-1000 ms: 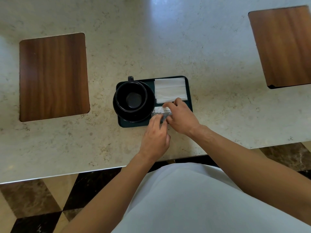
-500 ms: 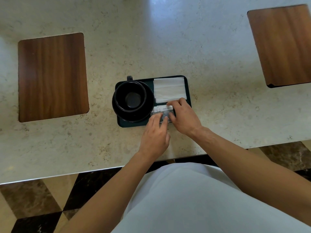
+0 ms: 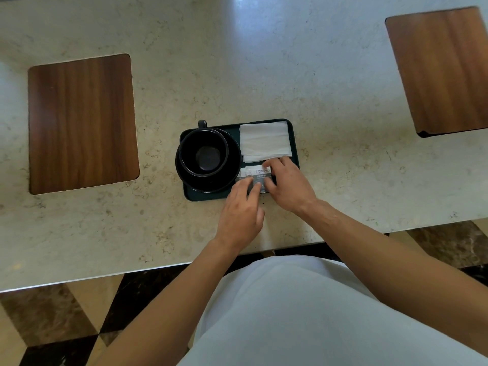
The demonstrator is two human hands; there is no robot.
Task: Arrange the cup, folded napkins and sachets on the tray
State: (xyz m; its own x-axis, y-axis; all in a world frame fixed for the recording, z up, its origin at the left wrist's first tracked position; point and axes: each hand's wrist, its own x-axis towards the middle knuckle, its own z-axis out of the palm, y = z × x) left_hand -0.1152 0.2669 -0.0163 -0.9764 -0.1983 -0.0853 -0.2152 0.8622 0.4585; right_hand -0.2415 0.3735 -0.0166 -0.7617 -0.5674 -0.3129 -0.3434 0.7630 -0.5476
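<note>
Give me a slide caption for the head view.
Both hands square up sachets on a dark tray, beside cup and napkins.
</note>
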